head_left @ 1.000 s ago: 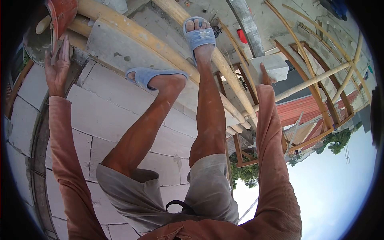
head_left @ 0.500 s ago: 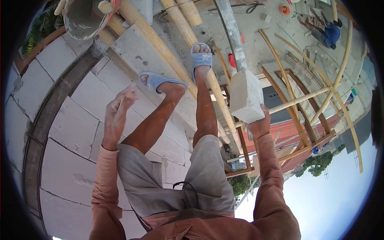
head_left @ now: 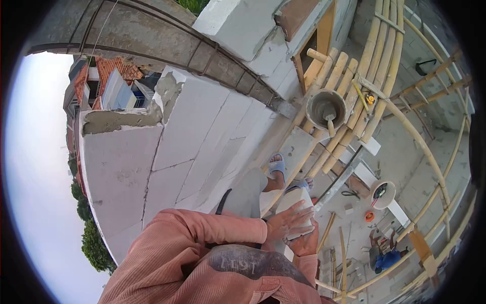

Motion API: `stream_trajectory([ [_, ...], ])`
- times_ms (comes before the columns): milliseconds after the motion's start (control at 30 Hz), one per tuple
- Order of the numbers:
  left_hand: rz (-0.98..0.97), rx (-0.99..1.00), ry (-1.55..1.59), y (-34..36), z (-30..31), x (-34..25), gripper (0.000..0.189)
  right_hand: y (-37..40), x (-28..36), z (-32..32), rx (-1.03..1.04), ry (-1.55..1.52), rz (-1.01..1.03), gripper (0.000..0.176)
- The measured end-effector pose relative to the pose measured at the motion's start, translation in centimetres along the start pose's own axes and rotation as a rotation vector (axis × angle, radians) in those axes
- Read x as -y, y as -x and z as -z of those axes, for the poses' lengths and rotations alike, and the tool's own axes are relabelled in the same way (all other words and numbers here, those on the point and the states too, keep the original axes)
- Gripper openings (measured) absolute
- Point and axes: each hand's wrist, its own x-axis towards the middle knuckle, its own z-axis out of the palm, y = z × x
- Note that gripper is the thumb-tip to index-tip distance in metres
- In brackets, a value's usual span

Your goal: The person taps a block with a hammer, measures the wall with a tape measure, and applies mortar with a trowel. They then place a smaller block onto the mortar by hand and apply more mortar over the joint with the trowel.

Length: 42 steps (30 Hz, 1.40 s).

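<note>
A small white aerated concrete block (head_left: 295,203) is held close in front of my body, above my sandalled feet. My left hand (head_left: 287,221) lies across the block with its fingers spread over its face. On the other side, my right hand (head_left: 305,240) grips the block's lower edge, with some fingers hidden.
A white block wall (head_left: 202,142) with mortar (head_left: 121,120) on its top end rises at left. Bamboo scaffold poles (head_left: 377,66) carry a mortar bucket (head_left: 326,109) with a trowel inside. A white bucket (head_left: 383,194) and a person (head_left: 387,258) are below.
The view has swung toward the wall and mortar bucket. My left hand, earlier apart from the block, now rests on it; my right hand has brought the block in closer to my body.
</note>
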Motion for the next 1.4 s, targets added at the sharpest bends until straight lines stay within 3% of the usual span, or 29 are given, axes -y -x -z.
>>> stream_trajectory([
  [67, 0.014, -0.058, -0.021, 0.2, 2.9, 0.1, 0.056, 2.0, -0.3, -2.5, 0.070, 0.043, -0.086, 0.061],
  [167, -0.022, -0.222, -0.072, 0.3, 3.7, 0.2, 0.052, 5.1, -1.0, -6.5, -0.045, 0.136, -0.037, 0.062],
  [233, -0.073, -0.253, -0.102, -0.5, 5.8, -0.5, 0.049, 7.3, -0.5, -7.8, -0.001, 0.205, -0.035, 0.067],
  [300, -0.124, -0.162, -0.139, -0.4, 11.1, 0.5, 0.047, 9.0, -0.6, -9.7, -0.002, 0.278, 0.003, 0.073],
  [333, -0.114, -0.259, -0.212, -0.1, 12.5, 0.3, 0.048, 10.4, -0.9, -11.1, -0.039, 0.318, 0.041, 0.076],
  [433, 0.034, -0.348, -0.129, 0.7, 17.7, 0.7, 0.064, 14.3, -0.8, -15.4, -0.070, 0.461, 0.197, 0.081],
  [533, 0.290, -0.549, 0.030, 4.4, 25.5, -0.1, 0.096, 15.9, -0.4, -16.7, -0.137, 0.610, 0.429, 0.082],
  [600, 0.390, -0.569, 0.206, 7.2, 31.2, -0.6, 0.119, 14.9, 0.6, -16.6, -0.111, 0.671, 0.562, 0.075],
  [700, 0.498, -0.646, 0.363, 12.0, 38.5, -1.3, 0.116, 13.6, -1.4, -21.0, 0.110, 0.508, 0.792, 0.059],
  [800, 0.524, -0.757, 0.383, 17.9, 44.6, -2.0, 0.112, 10.7, -1.4, -23.2, 0.382, 0.537, 0.842, 0.053],
  [867, 0.619, -0.757, 0.317, 22.0, 48.3, -2.5, 0.122, 10.6, -4.0, -27.2, 0.265, 0.514, 0.831, 0.054],
  [933, 0.721, -0.863, 0.246, 25.3, 51.4, -2.7, 0.126, 9.4, -4.0, -28.9, 0.278, 0.817, 0.756, 0.053],
  [1033, 0.900, -1.093, 0.248, 28.5, 53.8, -4.0, 0.119, 9.3, -6.9, -32.6, 0.297, 1.014, 0.796, 0.052],
  [1167, 1.148, -0.993, -0.033, 32.9, 56.0, -3.4, 0.111, 8.9, -9.6, -34.5, 0.325, 1.184, 0.763, 0.056],
  [1400, 1.120, -1.016, -0.018, 35.8, 56.0, -0.9, 0.105, 7.9, -10.7, -34.2, 0.360, 1.367, 0.719, 0.060],
])
